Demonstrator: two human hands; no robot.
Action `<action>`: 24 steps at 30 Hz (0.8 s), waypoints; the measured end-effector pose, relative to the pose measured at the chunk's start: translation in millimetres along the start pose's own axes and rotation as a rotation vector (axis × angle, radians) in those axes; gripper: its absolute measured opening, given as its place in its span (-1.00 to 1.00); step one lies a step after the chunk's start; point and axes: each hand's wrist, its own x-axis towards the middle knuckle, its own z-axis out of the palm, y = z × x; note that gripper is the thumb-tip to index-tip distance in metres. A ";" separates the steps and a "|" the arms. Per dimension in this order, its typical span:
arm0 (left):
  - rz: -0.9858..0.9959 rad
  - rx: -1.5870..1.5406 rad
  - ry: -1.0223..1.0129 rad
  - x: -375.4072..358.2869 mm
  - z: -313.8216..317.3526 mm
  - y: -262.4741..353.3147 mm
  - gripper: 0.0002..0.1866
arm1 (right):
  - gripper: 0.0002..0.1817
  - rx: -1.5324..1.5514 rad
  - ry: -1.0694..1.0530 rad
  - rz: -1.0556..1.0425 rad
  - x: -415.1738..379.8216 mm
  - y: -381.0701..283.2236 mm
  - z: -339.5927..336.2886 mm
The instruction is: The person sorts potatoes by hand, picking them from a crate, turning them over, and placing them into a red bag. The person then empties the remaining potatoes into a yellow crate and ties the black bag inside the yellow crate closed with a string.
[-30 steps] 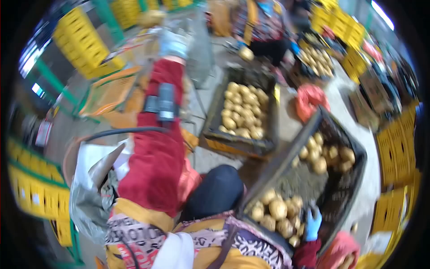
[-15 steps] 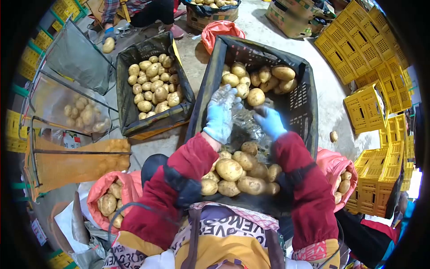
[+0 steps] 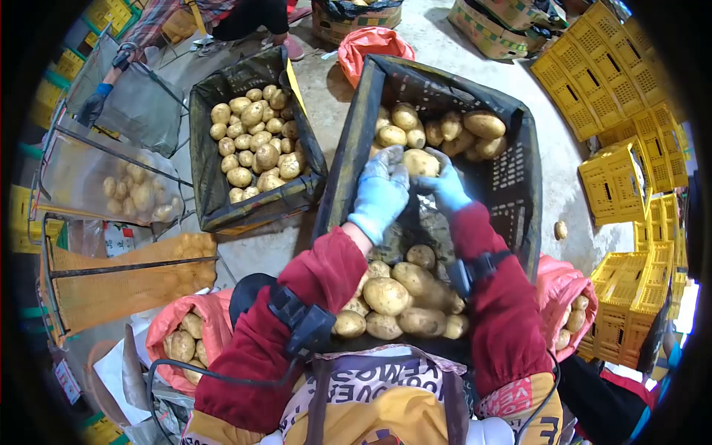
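Both my gloved hands are over the large black-lined crate (image 3: 347, 156). Between them is a potato (image 3: 420, 162); my left hand (image 3: 382, 191) has its fingers closed at its left side, and my right hand (image 3: 445, 185) grips its right side. More potatoes (image 3: 483, 124) lie at the far end of the crate. A second pile of potatoes (image 3: 386, 296) fills the near end, close to my body. Bare lining shows between the two piles.
Left stands a smaller crate of potatoes (image 3: 256, 199). Pink sacks (image 3: 159, 322) flank me, another pink sack (image 3: 371, 44) lies beyond. Framed mesh bags (image 3: 133, 278) are at left, yellow crates (image 3: 593, 67) at right. A co-worker's gloved hand (image 3: 93, 107) reaches over the bags.
My hands have come together around the potato, which has been lifted slightly. The co-worker's hand has moved left and down, and its potato no longer shows.
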 end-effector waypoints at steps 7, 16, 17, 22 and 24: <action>-0.582 -0.495 -0.860 -17.5 -14.4 32.9 -0.46 | 0.05 0.378 -0.123 -0.152 -154.2 -74.2 -13.3; -0.082 -0.340 -0.933 -83.2 7.2 64.5 -0.21 | 0.08 0.464 -0.168 -0.268 -231.2 -71.1 -18.7; -0.083 -0.329 -0.934 -90.5 9.1 63.6 -0.21 | 0.07 0.531 -0.167 -0.212 -234.8 -74.7 -24.0; 0.209 -0.335 -0.835 -110.6 17.0 48.6 -0.32 | 0.05 0.590 -0.279 -0.147 -238.4 -74.7 -34.7; 0.316 -0.250 -0.798 -113.2 18.2 44.8 -0.35 | 0.04 0.475 -0.283 -0.126 -237.1 -67.8 -33.5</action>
